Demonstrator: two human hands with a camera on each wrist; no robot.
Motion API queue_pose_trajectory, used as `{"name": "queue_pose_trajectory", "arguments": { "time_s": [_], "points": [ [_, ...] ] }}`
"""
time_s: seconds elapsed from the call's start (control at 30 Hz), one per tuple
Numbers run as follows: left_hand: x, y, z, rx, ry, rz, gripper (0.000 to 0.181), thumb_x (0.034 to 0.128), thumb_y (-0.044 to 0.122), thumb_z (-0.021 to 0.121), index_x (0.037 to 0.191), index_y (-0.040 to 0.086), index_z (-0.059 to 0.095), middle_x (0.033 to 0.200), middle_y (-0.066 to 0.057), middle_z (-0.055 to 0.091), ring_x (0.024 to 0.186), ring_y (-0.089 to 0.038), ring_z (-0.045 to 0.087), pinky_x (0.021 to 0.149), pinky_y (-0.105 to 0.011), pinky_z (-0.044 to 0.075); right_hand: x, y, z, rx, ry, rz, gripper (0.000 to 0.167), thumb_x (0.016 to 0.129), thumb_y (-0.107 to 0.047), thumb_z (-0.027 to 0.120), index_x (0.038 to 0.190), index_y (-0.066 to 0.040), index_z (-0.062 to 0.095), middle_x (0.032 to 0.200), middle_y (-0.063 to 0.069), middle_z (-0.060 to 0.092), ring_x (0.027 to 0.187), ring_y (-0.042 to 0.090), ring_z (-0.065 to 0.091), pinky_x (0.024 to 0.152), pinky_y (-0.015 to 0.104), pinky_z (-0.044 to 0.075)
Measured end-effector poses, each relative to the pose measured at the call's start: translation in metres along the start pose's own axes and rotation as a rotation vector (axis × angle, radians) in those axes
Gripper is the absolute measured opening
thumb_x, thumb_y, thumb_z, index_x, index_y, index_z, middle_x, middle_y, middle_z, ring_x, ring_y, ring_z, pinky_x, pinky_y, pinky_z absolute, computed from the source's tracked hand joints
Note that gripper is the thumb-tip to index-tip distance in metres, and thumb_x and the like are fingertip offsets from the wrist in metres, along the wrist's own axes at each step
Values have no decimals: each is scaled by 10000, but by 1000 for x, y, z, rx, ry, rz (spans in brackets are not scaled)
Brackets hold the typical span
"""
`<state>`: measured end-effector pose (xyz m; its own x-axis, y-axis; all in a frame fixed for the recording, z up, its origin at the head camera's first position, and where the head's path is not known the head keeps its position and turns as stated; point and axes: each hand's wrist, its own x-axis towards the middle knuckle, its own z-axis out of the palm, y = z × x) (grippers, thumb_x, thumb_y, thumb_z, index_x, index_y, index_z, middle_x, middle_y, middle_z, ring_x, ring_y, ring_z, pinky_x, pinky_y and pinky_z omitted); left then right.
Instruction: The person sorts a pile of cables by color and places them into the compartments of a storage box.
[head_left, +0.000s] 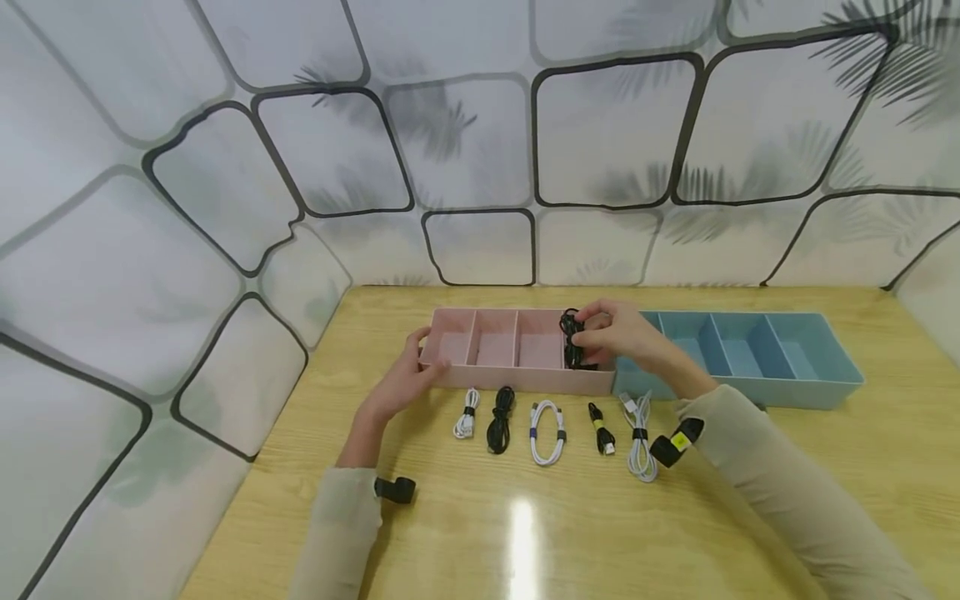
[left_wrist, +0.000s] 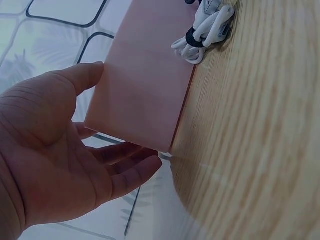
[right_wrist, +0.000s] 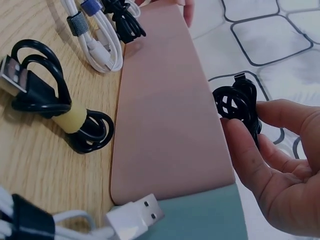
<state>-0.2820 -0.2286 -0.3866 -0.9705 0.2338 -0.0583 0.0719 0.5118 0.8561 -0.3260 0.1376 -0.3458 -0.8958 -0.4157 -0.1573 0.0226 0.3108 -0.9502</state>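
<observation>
My right hand [head_left: 611, 332] pinches a coiled black cable [right_wrist: 239, 105] between thumb and fingers, at the rightmost compartment of the pink divided box [head_left: 540, 382]. In the head view the cable's lower end sits inside that compartment. My left hand [head_left: 405, 379] holds the box's left end, its thumb on the front wall and its fingers round the end, as the left wrist view shows. Before the box lie a small white cable [head_left: 467, 415], a black cable [head_left: 500, 421], a looped white cable [head_left: 547, 433], a short black cable with a yellow tie [head_left: 602, 429] and a long white cable [head_left: 641, 442].
A blue divided box [head_left: 810, 392] stands against the pink box's right end, partly behind my right forearm. Both boxes rest on a wooden table [head_left: 450, 533]. A patterned curtain or wall [head_left: 480, 142] rises behind the table's far edge.
</observation>
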Motion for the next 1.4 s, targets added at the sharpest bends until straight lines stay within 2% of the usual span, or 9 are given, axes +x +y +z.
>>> {"name": "queue_pose_trajectory", "arguments": {
  "time_s": [0.17,0.47,0.73,0.87,0.9,1.1,1.13,1.4],
  "points": [
    [0,-2,1,9,7,8,723,1033,229,543,1556,18,91,1420,-336,432,1206,-419,539,984,-497,438,5,1,5,-1,-1,7,507,918,-125,705,1324,66,470,1093,191,636,825,239,702,763,445,589],
    [1,-2,-1,-24,-29,-31,737,1035,170,529,1554,-31,46,1451,-390,361,1252,-480,487,1022,-559,405,13,1,13,-45,29,41,478,932,-169,699,1325,24,507,1110,194,625,776,235,687,751,457,588],
    [-5,-3,0,14,-3,-26,752,1035,287,542,1569,54,68,1455,-327,393,1255,-432,500,1032,-534,410,14,-1,19,-41,32,54,479,934,-190,703,1321,21,514,1119,169,618,758,217,666,698,406,593],
    [-3,-3,1,18,-2,-11,739,1033,276,544,1566,59,81,1443,-325,404,1252,-429,503,1038,-529,407,13,-2,19,-51,45,58,470,937,-188,698,1318,16,513,1120,169,612,742,209,661,680,394,592],
    [-3,2,0,12,-8,-13,733,1034,255,541,1564,46,79,1445,-337,397,1256,-439,498,1043,-535,402,12,-3,19,-53,48,57,473,938,-190,698,1321,16,510,1127,172,608,740,205,660,678,393,592],
    [0,2,-2,15,-12,-7,743,1034,280,543,1564,48,77,1459,-339,381,1292,-434,476,1071,-527,384,11,-5,19,-60,55,67,485,952,-201,679,1348,7,491,1211,204,577,759,206,664,691,399,591],
    [2,-3,-1,19,-7,-3,749,1031,304,548,1565,61,83,1460,-328,385,1297,-423,477,1075,-516,385,11,-5,20,-60,58,70,482,954,-200,675,1349,5,491,1217,208,574,761,209,666,693,401,591],
    [-2,-1,1,47,4,-23,737,1027,318,548,1561,70,105,1521,-312,317,1365,-395,419,1111,-493,356,12,-6,27,-30,73,82,492,954,-212,677,1357,-2,489,1244,210,576,769,195,679,692,372,593]
  ]
}}
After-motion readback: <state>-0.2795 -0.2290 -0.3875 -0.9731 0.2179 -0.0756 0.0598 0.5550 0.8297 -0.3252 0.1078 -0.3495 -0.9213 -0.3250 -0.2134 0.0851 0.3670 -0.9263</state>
